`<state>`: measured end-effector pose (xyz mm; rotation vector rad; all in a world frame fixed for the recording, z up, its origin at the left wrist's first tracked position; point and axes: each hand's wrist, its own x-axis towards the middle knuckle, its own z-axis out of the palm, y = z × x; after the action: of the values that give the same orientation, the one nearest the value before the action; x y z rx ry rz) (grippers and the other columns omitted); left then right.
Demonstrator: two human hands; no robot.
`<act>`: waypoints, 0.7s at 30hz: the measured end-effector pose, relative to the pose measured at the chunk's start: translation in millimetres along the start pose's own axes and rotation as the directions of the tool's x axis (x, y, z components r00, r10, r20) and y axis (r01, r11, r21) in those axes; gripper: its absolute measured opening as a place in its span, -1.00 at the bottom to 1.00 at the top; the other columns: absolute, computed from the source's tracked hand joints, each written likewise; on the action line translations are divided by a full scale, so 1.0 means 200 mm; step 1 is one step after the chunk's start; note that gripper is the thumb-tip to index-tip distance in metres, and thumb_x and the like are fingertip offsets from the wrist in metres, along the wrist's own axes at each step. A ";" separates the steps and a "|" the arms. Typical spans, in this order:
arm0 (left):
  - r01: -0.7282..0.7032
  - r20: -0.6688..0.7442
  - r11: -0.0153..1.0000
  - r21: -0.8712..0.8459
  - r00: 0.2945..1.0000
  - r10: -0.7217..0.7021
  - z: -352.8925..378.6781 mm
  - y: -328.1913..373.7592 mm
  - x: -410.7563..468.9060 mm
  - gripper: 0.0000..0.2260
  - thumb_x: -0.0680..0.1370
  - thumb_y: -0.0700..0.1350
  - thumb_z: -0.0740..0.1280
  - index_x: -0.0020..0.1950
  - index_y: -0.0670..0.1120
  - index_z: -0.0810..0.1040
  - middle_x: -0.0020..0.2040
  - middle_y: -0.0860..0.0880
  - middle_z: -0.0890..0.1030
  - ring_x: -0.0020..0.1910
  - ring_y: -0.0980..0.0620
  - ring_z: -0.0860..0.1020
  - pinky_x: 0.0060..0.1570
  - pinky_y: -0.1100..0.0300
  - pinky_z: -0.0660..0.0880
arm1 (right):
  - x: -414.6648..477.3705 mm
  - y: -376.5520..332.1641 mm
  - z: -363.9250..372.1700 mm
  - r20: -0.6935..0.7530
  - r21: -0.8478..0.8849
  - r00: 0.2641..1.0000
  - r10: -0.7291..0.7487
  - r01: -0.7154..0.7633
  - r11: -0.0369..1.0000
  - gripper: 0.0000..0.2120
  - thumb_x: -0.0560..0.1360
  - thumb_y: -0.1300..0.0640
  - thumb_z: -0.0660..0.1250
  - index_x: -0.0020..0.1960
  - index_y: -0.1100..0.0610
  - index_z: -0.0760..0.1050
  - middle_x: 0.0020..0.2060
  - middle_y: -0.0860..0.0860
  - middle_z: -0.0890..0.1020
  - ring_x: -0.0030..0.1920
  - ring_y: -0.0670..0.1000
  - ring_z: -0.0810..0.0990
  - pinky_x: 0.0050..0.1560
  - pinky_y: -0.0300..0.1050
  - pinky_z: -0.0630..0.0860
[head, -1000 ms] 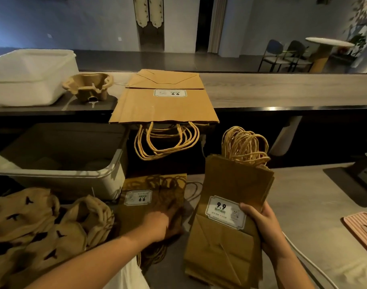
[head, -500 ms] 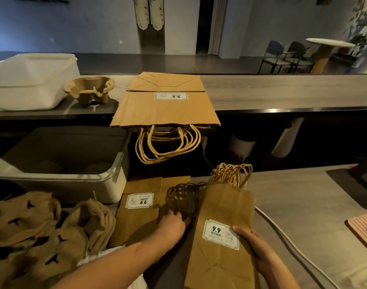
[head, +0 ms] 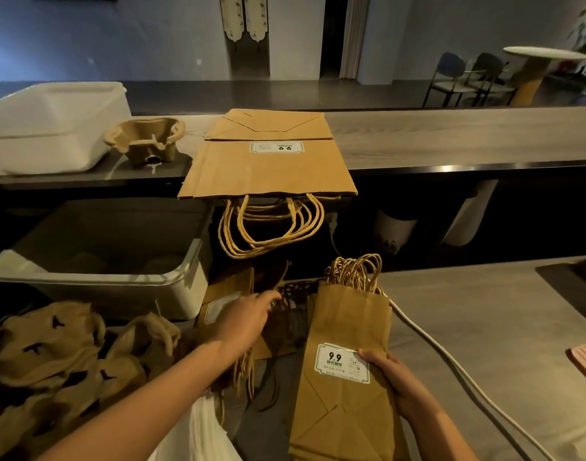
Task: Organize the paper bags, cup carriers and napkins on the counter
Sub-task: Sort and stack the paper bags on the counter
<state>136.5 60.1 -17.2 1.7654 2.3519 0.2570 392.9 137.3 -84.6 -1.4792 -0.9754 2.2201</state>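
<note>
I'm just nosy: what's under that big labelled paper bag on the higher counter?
Under the top bag lie more flat bags: layered edges show, and several handle loops hang off the counter edge. How many, the top bag covers.

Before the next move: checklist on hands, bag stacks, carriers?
1. Grip of right hand on small bag stack: ok.
2. Hold of left hand on loose bags: cannot tell, blurred.
3. Squared large bag stack on upper counter, handles overhanging the edge: ok.
4. Clearance of white cable from small bag stack: not ok, it runs right alongside.
5. Carriers gathered: not ok, single carrier on upper counter, carrier heap at lower left.
</note>
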 end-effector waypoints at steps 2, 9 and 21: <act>0.043 -0.058 0.993 -0.108 0.997 -0.049 -0.06 -0.04 -0.01 -0.66 0.64 -0.16 0.10 0.39 0.11 0.35 0.00 0.04 0.56 -0.36 0.20 0.37 -0.41 0.38 0.31 | 0.00 0.00 0.00 0.009 0.011 1.000 -0.010 0.010 1.000 -0.51 0.35 0.19 0.41 0.23 0.31 0.43 -0.04 0.30 0.65 -0.22 0.16 0.67 -0.28 -0.04 0.63; 0.140 -0.190 0.736 -0.663 0.919 -0.346 -0.17 -0.19 -0.10 -0.73 0.63 -0.18 0.10 0.12 0.09 0.54 -0.17 -0.08 0.57 -0.50 0.12 0.35 -0.56 0.34 0.26 | 0.00 0.00 -0.01 0.035 0.028 0.999 -0.020 0.019 0.999 -0.59 0.43 0.21 0.36 0.24 0.30 0.42 -0.03 0.30 0.65 -0.21 0.16 0.67 -0.30 -0.05 0.62; 0.182 0.126 0.075 -0.980 0.871 -0.474 -0.21 -0.19 -0.24 -0.80 0.60 -0.25 0.14 -0.14 -0.06 0.49 -0.10 -0.02 0.52 -0.09 0.01 0.49 -0.15 0.20 0.41 | 0.00 0.00 -0.02 0.049 -0.011 0.999 0.001 0.000 1.000 -0.42 0.32 0.15 0.42 0.29 0.27 0.37 0.01 0.30 0.64 -0.16 0.19 0.68 -0.28 -0.02 0.62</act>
<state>104.7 2.0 15.6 0.4616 1.6973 1.5774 396.0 138.5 -85.3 -1.4357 -1.0034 2.2648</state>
